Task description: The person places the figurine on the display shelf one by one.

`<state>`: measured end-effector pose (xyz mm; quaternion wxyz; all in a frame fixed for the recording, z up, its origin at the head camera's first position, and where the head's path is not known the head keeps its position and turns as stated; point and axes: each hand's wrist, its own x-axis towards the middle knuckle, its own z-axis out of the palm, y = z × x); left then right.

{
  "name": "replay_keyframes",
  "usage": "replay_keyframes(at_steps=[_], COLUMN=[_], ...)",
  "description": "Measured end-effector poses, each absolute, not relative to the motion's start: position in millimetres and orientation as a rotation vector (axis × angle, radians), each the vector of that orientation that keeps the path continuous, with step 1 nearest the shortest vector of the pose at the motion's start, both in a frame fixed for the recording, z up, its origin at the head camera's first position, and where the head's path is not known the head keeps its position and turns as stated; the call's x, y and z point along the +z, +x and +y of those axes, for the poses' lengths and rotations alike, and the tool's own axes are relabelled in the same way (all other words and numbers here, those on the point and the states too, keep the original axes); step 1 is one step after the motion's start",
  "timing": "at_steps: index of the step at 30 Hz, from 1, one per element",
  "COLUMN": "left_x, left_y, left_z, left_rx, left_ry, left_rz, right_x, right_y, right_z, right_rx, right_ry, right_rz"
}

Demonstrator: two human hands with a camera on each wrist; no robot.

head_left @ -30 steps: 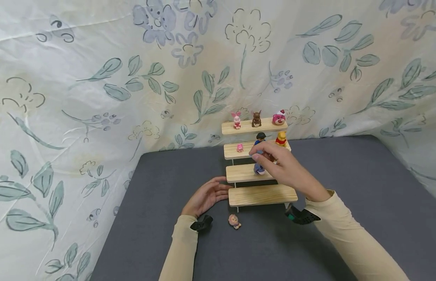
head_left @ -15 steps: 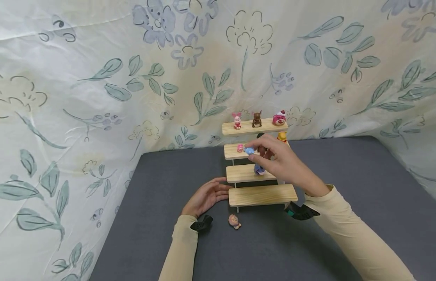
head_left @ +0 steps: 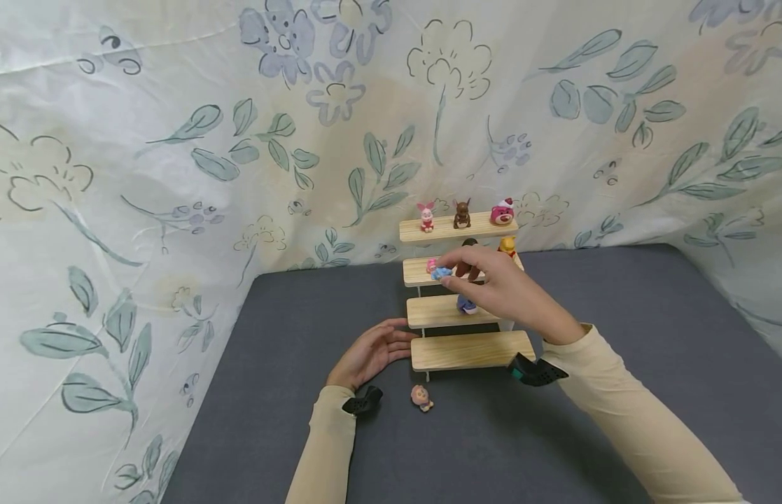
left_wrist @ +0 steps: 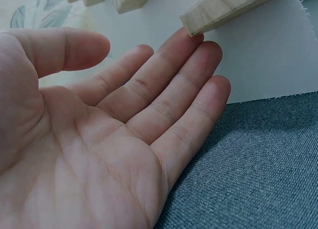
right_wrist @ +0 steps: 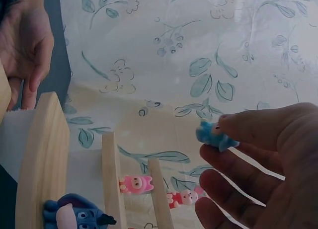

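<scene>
My right hand (head_left: 500, 287) pinches a small light-blue figurine (right_wrist: 214, 134) between thumb and fingertip, in front of the second shelf from the top of a stepped wooden stand (head_left: 472, 351). In the head view it overlaps a small pink figurine (right_wrist: 135, 184). Below the hand, a dark-blue donkey figurine (right_wrist: 77, 213) sits on the third shelf. Part of a dark-haired or capped figure (head_left: 470, 242) is hidden behind the hand. At the stand's left side rests my left hand (left_wrist: 109, 124), fingers extended, palm showing, fingertips at a shelf end (left_wrist: 223, 13). It holds nothing.
On the top shelf stand a pink piglet (head_left: 426, 218), a brown figurine (head_left: 462, 214) and a magenta bear head (head_left: 503, 211). A yellow bear (head_left: 507, 246) is one shelf lower. A peach-coloured figurine (head_left: 421, 397) lies on the dark table (head_left: 290, 336). Flowered cloth (head_left: 302, 154) hangs behind.
My right hand has moved slightly left and lower with the light-blue figurine, which now shows clearly at the fingertips. The left hand stays in place at the stand.
</scene>
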<state>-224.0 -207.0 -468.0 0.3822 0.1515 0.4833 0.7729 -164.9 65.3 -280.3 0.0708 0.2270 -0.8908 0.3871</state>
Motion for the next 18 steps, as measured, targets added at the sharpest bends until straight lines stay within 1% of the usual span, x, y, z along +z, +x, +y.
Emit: replay_keyframes(at_steps=[9,18], left_x=[-468.3,-468.0], left_y=[-224.6,-224.7], left_z=[-207.2,-207.5], left_rx=[1.977,1.974], left_ry=[0.4,0.386], left_rz=[1.221,1.222], right_x=[-288.0,-300.3], right_y=[-171.7,-178.2], right_z=[63.7,52.4], right_rx=[1.043,0.897], right_ry=[0.707,0.714], right_rz=[-2.74,-2.798])
